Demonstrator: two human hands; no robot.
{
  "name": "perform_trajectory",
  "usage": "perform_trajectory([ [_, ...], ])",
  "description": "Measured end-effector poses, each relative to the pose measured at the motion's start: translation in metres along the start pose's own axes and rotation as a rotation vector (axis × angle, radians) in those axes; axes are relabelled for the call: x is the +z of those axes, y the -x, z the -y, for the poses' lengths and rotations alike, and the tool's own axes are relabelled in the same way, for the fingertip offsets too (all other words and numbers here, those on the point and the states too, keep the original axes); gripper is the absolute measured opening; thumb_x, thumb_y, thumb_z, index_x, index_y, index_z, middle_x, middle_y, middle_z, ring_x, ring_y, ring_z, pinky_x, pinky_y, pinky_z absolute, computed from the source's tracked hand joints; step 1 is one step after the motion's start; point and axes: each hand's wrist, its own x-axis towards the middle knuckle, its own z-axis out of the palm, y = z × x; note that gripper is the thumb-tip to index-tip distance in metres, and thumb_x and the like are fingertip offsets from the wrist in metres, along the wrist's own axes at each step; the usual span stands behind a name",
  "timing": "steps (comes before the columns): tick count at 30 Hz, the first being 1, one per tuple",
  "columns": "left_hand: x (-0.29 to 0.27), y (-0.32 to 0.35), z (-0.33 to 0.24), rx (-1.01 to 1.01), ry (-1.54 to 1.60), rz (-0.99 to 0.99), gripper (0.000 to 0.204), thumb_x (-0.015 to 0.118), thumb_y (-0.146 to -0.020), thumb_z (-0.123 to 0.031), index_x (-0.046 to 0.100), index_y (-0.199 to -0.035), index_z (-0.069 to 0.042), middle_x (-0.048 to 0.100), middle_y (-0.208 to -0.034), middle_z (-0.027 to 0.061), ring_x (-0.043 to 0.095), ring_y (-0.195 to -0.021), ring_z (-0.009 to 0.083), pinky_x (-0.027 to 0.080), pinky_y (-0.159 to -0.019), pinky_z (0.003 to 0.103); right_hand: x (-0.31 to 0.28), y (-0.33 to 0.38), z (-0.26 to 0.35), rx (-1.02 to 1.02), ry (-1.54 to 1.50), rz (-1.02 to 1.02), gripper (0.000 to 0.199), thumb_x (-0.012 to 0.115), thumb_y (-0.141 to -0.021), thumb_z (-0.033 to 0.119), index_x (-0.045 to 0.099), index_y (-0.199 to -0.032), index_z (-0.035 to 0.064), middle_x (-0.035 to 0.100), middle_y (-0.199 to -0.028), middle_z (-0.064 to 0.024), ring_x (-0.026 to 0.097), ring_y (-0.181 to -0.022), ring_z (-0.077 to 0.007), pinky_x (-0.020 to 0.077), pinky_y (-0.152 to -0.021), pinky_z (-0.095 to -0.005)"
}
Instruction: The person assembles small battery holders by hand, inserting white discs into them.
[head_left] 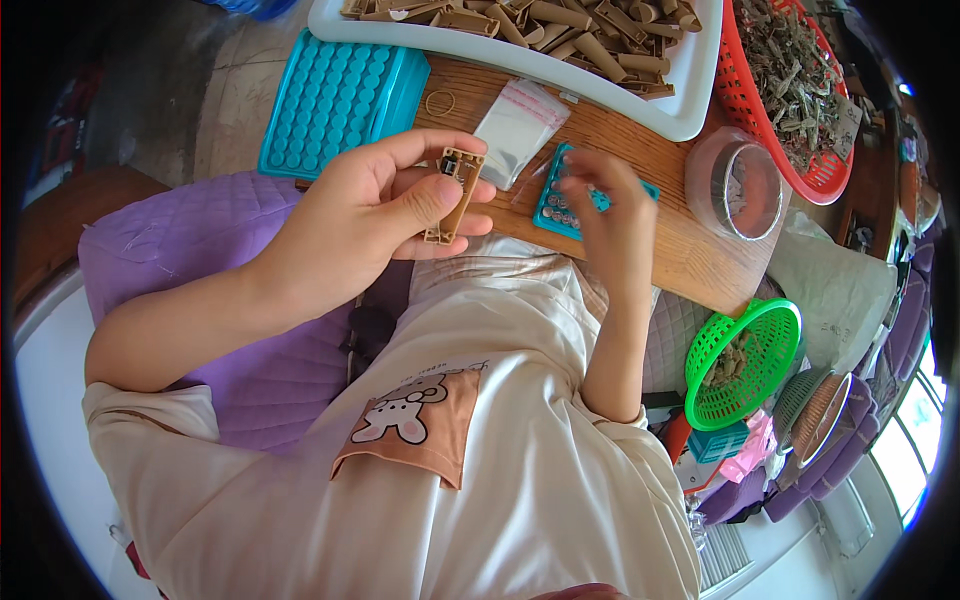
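My left hand [345, 215] is closed on a small tan plastic casing [467, 193], gripped between thumb and fingers. The casing's open side faces up, with a dark part and thin metal bits at its far end. My right hand [618, 215] hovers over a small blue tray [546, 217] filled with small round silver pieces. Motion smears its fingertips, so whether it holds anything is unclear. Part of the small tray is hidden under that hand. Clear plastic bags [515, 135] lie on the wooden table [680, 240] between my hands, beyond them.
A larger blue tray with round cups [335, 105] sits at the far left, beside a rubber band [440, 103]. Across the back stands a white tub [560, 88] of tan casings. To the right are a red basket [735, 85], a clear round container [710, 185] and a green basket [700, 385].
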Motion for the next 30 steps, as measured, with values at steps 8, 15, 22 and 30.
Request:
perform_trajectory([
  [8, 0.002, 0.002, -0.002, -0.117, -0.063, 0.075, 0.034, 0.044, -0.087, -0.017, 0.039, -0.119, -0.008, 0.053, -0.104, 0.0096, 0.057, -0.089, 0.0154, 0.047, -0.075, 0.027, 0.004, 0.012, -0.057, 0.014, 0.42, -0.207, 0.011, 0.058, -0.072, 0.005, 0.058, -0.082, 0.0018, 0.053, -0.075, -0.0114, 0.053, -0.07, -0.0273, 0.0432, -0.062, -0.0344],
  [15, 0.003, 0.002, -0.002, -0.141, -0.068, 0.07, 0.035, 0.045, -0.087, -0.015, 0.038, -0.12, -0.008, 0.053, -0.106, 0.01, 0.056, -0.089, 0.0147, 0.047, -0.075, 0.026, 0.004, 0.013, -0.047, -0.002, 0.531, -0.161, 0.005, 0.057, -0.071, 0.004, 0.056, -0.075, 0.0023, 0.051, -0.086, -0.0117, 0.05, -0.079, -0.0289, 0.042, -0.068, -0.034],
  [22, 0.005, 0.006, -0.001, -0.043, -0.101, 0.078, 0.036, 0.047, -0.086, -0.014, 0.037, -0.119, -0.004, 0.052, -0.104, 0.0091, 0.056, -0.09, 0.0138, 0.046, -0.075, 0.024, 0.011, 0.025, 0.053, -0.296, -0.056, -0.371, 0.02, 0.064, -0.059, -0.005, 0.057, -0.076, 0.0034, 0.05, -0.092, -0.0115, 0.051, -0.085, -0.0245, 0.0423, -0.07, -0.0317],
  [30, 0.002, 0.005, 0.006, 0.043, -0.079, 0.113, 0.033, 0.045, -0.087, -0.018, 0.04, -0.115, -0.001, 0.052, -0.098, 0.0056, 0.055, -0.084, 0.0119, 0.046, -0.075, 0.024, 0.035, 0.026, 0.065, -0.504, -0.114, -0.364, 0.025, 0.064, -0.056, -0.006, 0.058, -0.079, 0.0015, 0.054, -0.086, -0.0114, 0.055, -0.078, -0.0248, 0.0454, -0.063, -0.029],
])
